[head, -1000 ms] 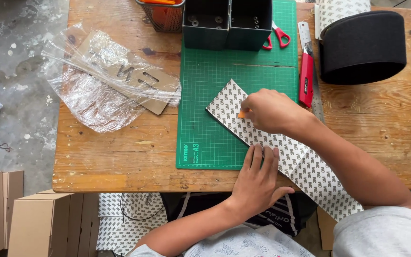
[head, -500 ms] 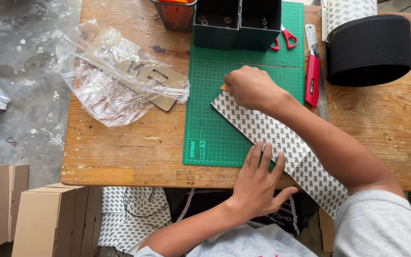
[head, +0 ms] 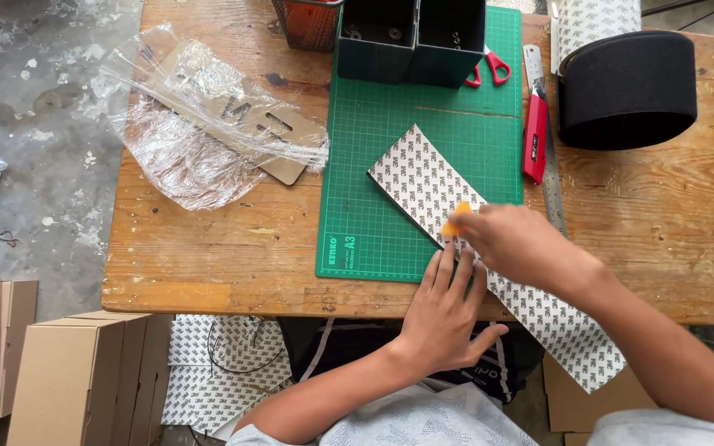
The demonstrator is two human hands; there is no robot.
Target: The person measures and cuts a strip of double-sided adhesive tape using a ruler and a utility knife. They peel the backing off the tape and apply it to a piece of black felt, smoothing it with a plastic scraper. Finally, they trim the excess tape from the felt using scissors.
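A long white strip with a dark repeating pattern (head: 423, 177) lies slantwise across the green cutting mat (head: 373, 149) and hangs over the table's near edge. My left hand (head: 448, 314) lies flat on the strip at that edge, fingers spread. My right hand (head: 514, 244) grips a small orange tool (head: 456, 221) and holds it against the strip just above the left hand's fingertips.
A red utility knife (head: 535, 136) and a metal ruler (head: 549, 157) lie right of the mat, red-handled scissors (head: 489, 66) and dark bins (head: 411, 37) at its top. A black roll (head: 625, 91) stands far right. Crumpled clear plastic over cardboard (head: 200, 132) lies left. Cardboard boxes (head: 51, 372) stand on the floor.
My right hand has slid the orange tool down the strip from its far end toward me. The left hand has stayed pressed at the near edge. The camera view has shifted slightly.
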